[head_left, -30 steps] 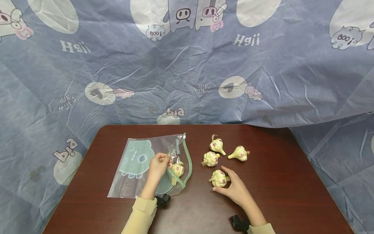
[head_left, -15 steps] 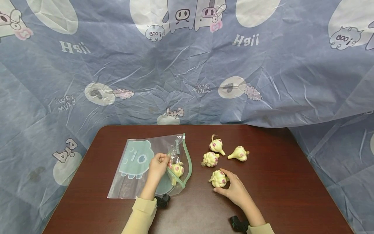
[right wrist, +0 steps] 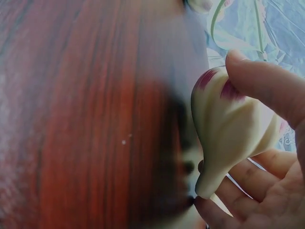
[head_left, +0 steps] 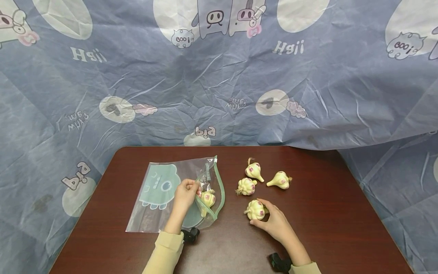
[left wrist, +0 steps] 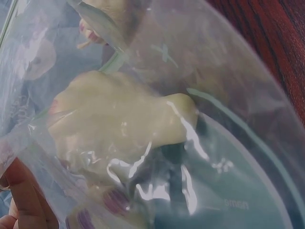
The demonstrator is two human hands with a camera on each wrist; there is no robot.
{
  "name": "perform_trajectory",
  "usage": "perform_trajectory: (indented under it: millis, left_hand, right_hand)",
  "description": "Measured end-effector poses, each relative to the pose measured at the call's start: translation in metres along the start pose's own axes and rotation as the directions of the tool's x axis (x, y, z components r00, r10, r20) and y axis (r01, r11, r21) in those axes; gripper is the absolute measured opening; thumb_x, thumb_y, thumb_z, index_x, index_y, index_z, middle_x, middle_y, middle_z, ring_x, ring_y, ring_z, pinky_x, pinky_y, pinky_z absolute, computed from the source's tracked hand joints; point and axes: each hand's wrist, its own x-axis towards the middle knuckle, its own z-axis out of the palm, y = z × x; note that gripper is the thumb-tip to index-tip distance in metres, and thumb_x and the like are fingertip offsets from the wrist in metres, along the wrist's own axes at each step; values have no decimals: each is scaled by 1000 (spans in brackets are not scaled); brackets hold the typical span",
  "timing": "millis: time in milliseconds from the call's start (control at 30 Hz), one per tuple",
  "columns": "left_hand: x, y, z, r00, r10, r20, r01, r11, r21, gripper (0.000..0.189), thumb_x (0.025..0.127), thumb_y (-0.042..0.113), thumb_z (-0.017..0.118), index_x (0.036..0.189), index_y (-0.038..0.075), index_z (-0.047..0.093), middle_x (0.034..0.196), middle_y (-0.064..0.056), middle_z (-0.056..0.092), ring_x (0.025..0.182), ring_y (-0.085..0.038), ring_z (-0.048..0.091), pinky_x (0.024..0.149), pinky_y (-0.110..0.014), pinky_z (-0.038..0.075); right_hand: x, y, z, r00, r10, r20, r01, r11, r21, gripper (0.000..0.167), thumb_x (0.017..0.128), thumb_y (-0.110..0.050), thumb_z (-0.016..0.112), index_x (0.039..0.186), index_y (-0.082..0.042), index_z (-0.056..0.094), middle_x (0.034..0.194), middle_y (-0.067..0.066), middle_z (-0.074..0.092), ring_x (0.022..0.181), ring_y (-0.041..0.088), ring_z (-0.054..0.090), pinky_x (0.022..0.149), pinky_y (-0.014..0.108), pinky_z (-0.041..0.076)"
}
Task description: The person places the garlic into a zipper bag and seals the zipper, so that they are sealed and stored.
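In the head view my left hand (head_left: 186, 194) pinches the green-edged mouth of a clear zip bag (head_left: 138, 219), which lies flat on its side with its opening toward the right. Inside, near the mouth, lies a garlic bulb (head_left: 208, 199); the left wrist view shows this bulb (left wrist: 109, 119) large through the plastic. To the right of the bag, my right hand (head_left: 277, 222) grips another garlic bulb (head_left: 255, 210) between thumb and fingers. In the right wrist view the thumb presses on the purple-streaked side of that bulb (right wrist: 233, 124), and its stem points toward the palm.
Beyond the right hand lie more garlic bulbs: one nearest (head_left: 246, 186), one at the back (head_left: 254, 170) and one to the right (head_left: 280, 179). The brown table (head_left: 325, 213) ends at a patterned blue cloth (head_left: 219, 83) hanging behind it.
My right thumb and fingers have drawn in around the near garlic bulb, which has barely shifted. The left hand and the bag have stayed in place.
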Motion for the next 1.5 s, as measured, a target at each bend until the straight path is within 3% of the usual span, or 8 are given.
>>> perform_trajectory:
  millis: [467, 833, 1000, 1233, 1500]
  left_hand:
    - [0, -1, 1, 1000, -12, -1, 12, 1000, -10, 14, 95, 13, 60, 93, 0, 59, 63, 5, 63, 51, -3, 58, 58, -17, 48]
    - [0, -1, 2, 1000, -20, 2, 20, 1000, -19, 14, 95, 14, 61, 94, 0, 60, 64, 5, 64, 52, -3, 59, 58, -17, 49]
    - [-1, 0, 2, 1000, -25, 4, 25, 999, -21, 14, 95, 13, 60, 94, -1, 59, 66, 2, 65, 52, -3, 59, 58, -16, 49]
    - [-1, 0, 1, 1000, -17, 2, 17, 1000, -13, 14, 95, 13, 60, 94, -1, 60, 66, 1, 66, 52, -4, 59, 58, -17, 49]
    - [-3, 1, 1, 1000, -24, 11, 24, 999, -34, 14, 94, 12, 60, 95, -1, 59, 66, 1, 65, 52, -4, 59, 58, -16, 49]
  right_hand:
    - [2, -20, -8, 999, -49, -15, 50, 997, 65, 77, 75, -34, 86, 140, -11, 51, 138, 15, 58, 128, 35, 54, 100, 56, 46]
    - [20, -64, -6, 994, -97, -49, 104, 981, 165, 80, 72, -38, 87, 140, -14, 53, 139, 10, 59, 121, 29, 60, 95, 52, 50]
    - [30, -86, 0, 990, -125, -68, 136, 972, 193, 77, 73, -35, 87, 139, -15, 54, 135, 8, 62, 117, 28, 62, 94, 50, 51]
    - [46, -112, 18, 989, -124, -84, 141, 963, 230, 75, 75, -35, 85, 140, -15, 53, 138, 9, 59, 127, 31, 56, 100, 54, 47]
    - [59, -122, 44, 993, -102, -64, 115, 962, 248, 76, 78, -40, 82, 139, -10, 50, 135, 15, 60, 121, 32, 59, 93, 51, 51]
